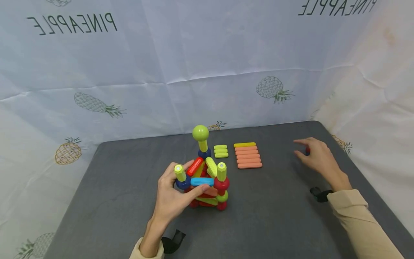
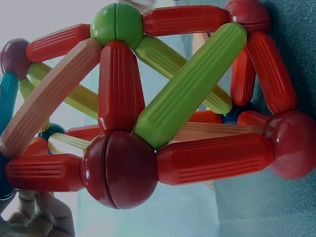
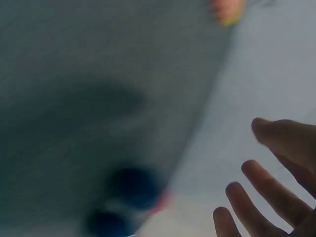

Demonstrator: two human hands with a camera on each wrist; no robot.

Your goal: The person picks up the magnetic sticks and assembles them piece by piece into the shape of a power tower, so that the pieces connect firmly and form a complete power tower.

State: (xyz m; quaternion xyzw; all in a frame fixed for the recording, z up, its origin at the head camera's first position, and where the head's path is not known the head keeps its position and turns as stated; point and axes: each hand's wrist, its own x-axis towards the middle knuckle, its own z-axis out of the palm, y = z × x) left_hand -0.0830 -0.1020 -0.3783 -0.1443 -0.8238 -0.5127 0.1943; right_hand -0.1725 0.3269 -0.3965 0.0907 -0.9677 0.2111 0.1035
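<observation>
A tower of magnetic sticks and balls (image 1: 207, 193) stands left of the table's middle, in red, green, yellow, blue and orange. My left hand (image 1: 174, 197) grips its upper part, thumb across the front by the blue stick (image 1: 202, 181) and fingers round the left and back. Close up, the left wrist view shows red sticks meeting at a dark red ball (image 2: 120, 169). At the far right my right hand (image 1: 318, 156) hovers over the table, thumb and fingers spread apart. A red ball (image 1: 307, 149) shows partly hidden behind its fingers. Two blurred blue balls (image 3: 132, 187) lie below that hand.
Behind the tower several short green sticks (image 1: 221, 151) lie in a stack of rows. Beside them is a row of orange sticks (image 1: 248, 156) with one yellow stick (image 1: 244, 145) at its far end. A pineapple-print cloth (image 1: 194, 54) hangs behind the grey table (image 1: 129, 172).
</observation>
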